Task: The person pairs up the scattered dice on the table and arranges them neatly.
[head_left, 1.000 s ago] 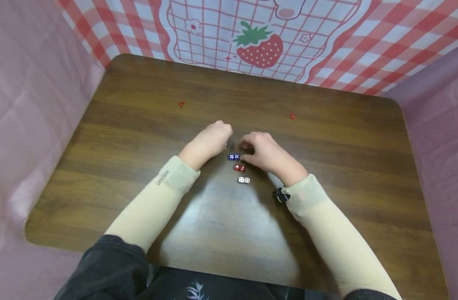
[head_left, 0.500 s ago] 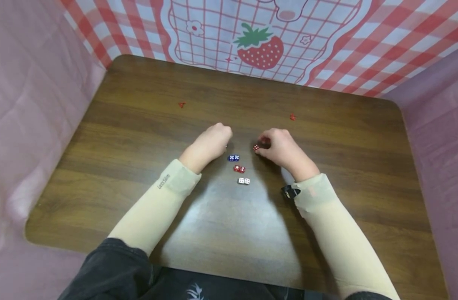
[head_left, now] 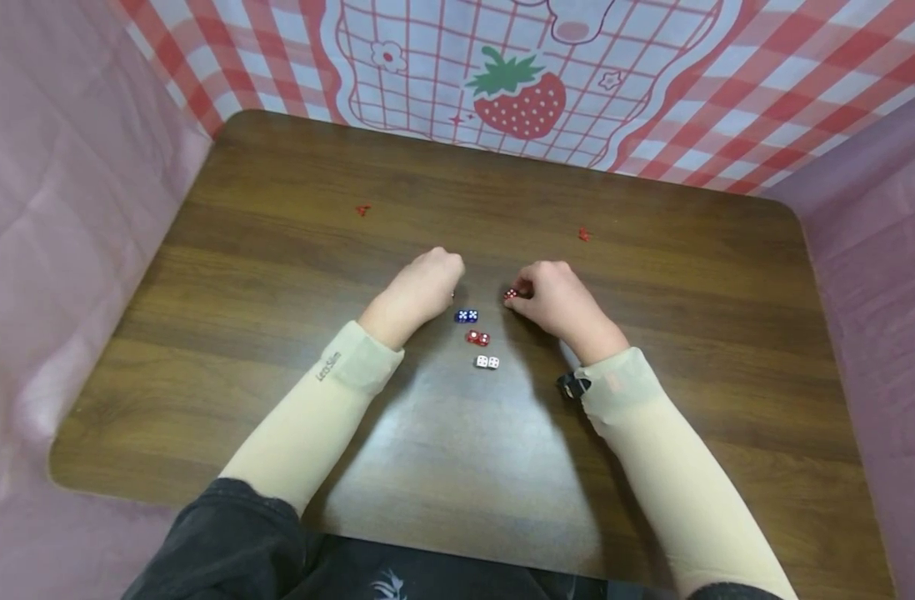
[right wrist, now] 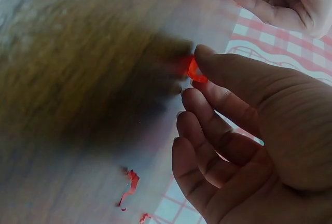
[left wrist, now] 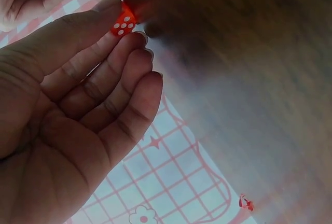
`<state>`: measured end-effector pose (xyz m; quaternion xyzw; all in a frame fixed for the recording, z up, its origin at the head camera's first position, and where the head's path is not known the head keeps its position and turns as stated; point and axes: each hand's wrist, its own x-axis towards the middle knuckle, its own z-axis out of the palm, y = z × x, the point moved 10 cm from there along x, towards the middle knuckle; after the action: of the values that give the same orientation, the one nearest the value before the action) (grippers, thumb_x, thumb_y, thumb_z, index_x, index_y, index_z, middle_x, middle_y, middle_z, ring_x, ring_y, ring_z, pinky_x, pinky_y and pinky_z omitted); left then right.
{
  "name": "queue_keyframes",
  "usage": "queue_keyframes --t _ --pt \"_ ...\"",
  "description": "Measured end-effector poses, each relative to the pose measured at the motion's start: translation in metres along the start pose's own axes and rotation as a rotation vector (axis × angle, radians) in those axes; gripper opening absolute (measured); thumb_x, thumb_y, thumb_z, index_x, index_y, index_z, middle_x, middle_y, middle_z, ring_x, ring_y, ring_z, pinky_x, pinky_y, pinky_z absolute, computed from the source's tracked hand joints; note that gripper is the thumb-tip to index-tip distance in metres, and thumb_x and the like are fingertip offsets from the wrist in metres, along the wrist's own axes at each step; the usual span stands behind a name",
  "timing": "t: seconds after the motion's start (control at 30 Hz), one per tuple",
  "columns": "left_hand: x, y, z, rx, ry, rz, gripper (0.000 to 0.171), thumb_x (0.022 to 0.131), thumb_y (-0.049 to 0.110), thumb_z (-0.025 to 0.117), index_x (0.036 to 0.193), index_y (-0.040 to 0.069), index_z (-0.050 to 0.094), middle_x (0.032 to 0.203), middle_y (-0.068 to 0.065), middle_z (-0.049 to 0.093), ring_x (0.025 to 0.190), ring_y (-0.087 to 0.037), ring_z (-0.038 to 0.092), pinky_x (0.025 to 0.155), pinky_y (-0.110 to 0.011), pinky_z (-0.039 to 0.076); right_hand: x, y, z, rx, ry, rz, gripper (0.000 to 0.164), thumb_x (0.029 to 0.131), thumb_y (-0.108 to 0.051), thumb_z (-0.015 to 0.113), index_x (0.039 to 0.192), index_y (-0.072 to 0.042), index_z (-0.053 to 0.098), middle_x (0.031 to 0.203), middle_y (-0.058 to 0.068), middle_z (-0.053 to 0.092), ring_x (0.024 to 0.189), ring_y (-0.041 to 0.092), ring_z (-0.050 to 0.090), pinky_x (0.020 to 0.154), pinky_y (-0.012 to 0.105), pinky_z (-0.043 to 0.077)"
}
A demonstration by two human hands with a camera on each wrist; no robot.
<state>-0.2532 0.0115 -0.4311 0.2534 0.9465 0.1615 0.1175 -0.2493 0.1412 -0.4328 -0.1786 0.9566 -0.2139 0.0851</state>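
Observation:
My left hand [head_left: 426, 283] pinches a red die with white pips [left wrist: 124, 25] between thumb and index finger, low over the wooden table; from the head view that die is almost wholly hidden. To its right, my right hand [head_left: 557, 298] pinches another red die [head_left: 511, 293], seen also as a clear red die [right wrist: 197, 71] in the right wrist view. Between and nearer than the hands, three pairs of dice lie in a column: blue dice [head_left: 467, 316], red dice [head_left: 477, 337] and white dice [head_left: 487, 362]. Each pair sits side by side.
Two small red pieces lie farther back, a left piece [head_left: 362, 210] and a right piece [head_left: 584, 234]. A checked cloth with a strawberry [head_left: 521, 100] hangs behind the wooden table [head_left: 277, 208]. Pink cloth [head_left: 75, 208] flanks it on both sides.
The right hand moved right, away from the left hand and blue dice, bringing its red die into view, then eased slightly back left. The left hand stayed almost still.

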Motion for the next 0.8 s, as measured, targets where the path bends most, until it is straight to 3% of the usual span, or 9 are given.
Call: queue_keyframes --t 0.4,0.8 --pt "0.000 -0.004 -0.001 0.003 -0.009 -0.021 0.011 0.084 -0.007 0.068 0.087 0.003 0.070 0.093 -0.018 0.068 0.087 -0.035 0.067 0.077 -0.047 0.055 -0.001 0.005 -0.001 -0.043 0.001 0.091 0.016 0.085 -0.022 0.082 0.090 -0.008 0.075 0.084 0.003 0.069 0.080 0.023 0.063 0.077 0.044 0.050" --pt "0.003 -0.002 0.001 0.014 -0.012 -0.021 0.013 0.088 -0.006 0.064 0.095 0.002 0.071 0.098 -0.019 0.068 0.091 -0.035 0.067 0.077 -0.047 0.055 0.009 -0.015 0.008 -0.024 -0.036 0.011 0.007 0.087 -0.015 0.078 0.087 -0.008 0.076 0.079 0.002 0.068 0.075 0.021 0.062 0.075 0.041 0.051"
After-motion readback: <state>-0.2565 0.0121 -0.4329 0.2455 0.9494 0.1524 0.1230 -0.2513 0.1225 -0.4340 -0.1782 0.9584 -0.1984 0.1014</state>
